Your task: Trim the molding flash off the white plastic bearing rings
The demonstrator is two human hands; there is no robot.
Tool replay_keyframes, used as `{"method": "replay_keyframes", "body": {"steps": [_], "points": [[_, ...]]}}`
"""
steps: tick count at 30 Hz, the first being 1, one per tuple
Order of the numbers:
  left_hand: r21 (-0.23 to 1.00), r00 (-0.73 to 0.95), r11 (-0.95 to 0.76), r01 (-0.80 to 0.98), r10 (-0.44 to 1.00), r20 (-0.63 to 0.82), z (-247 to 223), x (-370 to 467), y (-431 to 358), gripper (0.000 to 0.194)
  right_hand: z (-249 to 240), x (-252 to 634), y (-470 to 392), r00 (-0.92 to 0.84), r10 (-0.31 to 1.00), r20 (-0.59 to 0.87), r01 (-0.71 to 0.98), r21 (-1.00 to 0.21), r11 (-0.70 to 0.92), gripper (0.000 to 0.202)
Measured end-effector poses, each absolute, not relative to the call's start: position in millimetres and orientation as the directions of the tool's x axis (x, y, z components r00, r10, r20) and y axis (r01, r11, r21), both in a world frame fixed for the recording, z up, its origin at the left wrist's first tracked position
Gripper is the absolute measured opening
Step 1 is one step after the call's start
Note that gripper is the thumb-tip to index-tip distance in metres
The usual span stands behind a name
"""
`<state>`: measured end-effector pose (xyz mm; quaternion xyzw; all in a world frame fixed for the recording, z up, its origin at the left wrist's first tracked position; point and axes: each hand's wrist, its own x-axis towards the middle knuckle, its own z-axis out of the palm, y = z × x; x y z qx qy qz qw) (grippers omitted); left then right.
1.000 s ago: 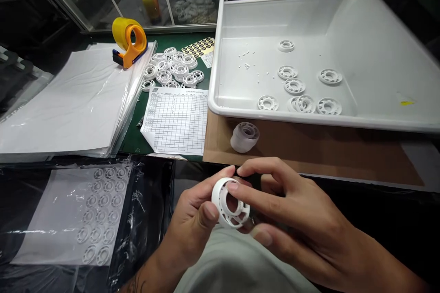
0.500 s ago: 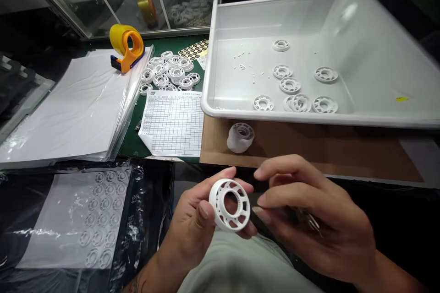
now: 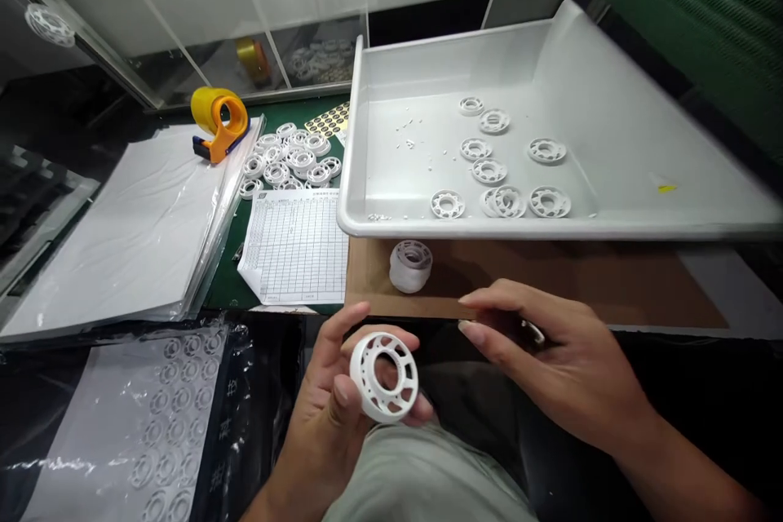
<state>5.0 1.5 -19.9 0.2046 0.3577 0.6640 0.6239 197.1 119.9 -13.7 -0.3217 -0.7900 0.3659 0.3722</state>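
Note:
A white slotted ring (image 3: pixel 387 378) is held between the thumb and fingers of my left hand (image 3: pixel 342 391), its spoked face tilted up to the right. To the right, my right hand (image 3: pixel 550 359) has thumb and forefinger close together with a small gap between the tips. A small metal tool (image 3: pixel 533 333), partly hidden, sits in its curled fingers. Beyond the hands, a short stack of white rings (image 3: pixel 411 267) stands on brown cardboard (image 3: pixel 612 285). Several loose rings (image 3: pixel 547 151) and small white scraps lie in the large white tray (image 3: pixel 563 229).
At the left are a pile of rings (image 3: pixel 301 159), a gridded paper sheet (image 3: pixel 294 249), an orange tape dispenser (image 3: pixel 229 126) and white sheets (image 3: pixel 122 220). Bagged rings in rows (image 3: pixel 182 400) lie at lower left. A clear panel rises behind.
One more ring lies in the tray, near the rearmost one. My right hand's fingers have drawn closer together, a bit farther from the held ring. The whole view has shifted.

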Motion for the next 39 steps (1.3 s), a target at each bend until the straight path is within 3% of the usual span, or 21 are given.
{"method": "replay_keyframes", "body": {"steps": [4, 8, 10, 13, 15, 19, 22, 30, 39], "points": [[0.885, -0.287, -0.024, -0.466, 0.95, -0.125, -17.5, -2.8, 3.1, 0.027, -30.2, 216.7, 130.3, -0.566, 0.773, 0.288, 0.369, -0.749, 0.549, 0.018], [0.982, -0.345, -0.18, 0.059, 0.919, 0.19, -30.3, -25.2, 26.3, 0.033, -60.3, 243.4, 148.5, -0.536, 0.82, 0.198, 0.593, -0.603, 0.533, 0.029], [0.851, -0.22, -0.296, 0.433, 0.881, 0.418, -40.3, -33.1, 47.0, 0.032, -75.0, 255.7, 158.0, -0.508, 0.845, 0.166, 0.642, -0.581, 0.5, 0.027], [0.661, -0.123, -0.367, 0.654, 0.811, 0.572, -57.3, -32.4, 77.8, 0.016, -90.9, 268.1, 166.9, -0.478, 0.869, 0.126, 0.692, -0.556, 0.461, 0.027], [0.6, -0.125, -0.365, 0.712, 0.774, 0.62, -68.4, -26.1, 91.8, 0.006, -96.7, 271.5, 168.6, -0.467, 0.879, 0.096, 0.716, -0.542, 0.44, 0.029], [0.531, -0.17, -0.303, 0.791, 0.725, 0.668, -84.1, -15.6, 100.7, 0.012, -95.7, 263.6, 168.0, -0.454, 0.891, 0.006, 0.759, -0.521, 0.391, 0.032], [0.524, -0.202, -0.239, 0.818, 0.733, 0.649, -89.5, -14.6, 101.9, 0.002, -86.8, 245.1, 170.4, -0.471, 0.879, -0.065, 0.767, -0.523, 0.372, 0.035], [0.543, -0.124, -0.125, 0.83, 0.908, 0.4, -93.6, -17.4, 120.7, 0.042, -70.7, 242.5, 184.6, -0.43, 0.884, -0.185, 0.852, -0.407, 0.33, 0.028], [0.503, -0.089, -0.014, 0.864, 0.98, 0.18, -83.8, -18.8, 126.8, 0.063, -66.0, 231.3, 206.4, -0.497, 0.857, -0.135, 0.836, -0.339, 0.432, 0.031]]}}
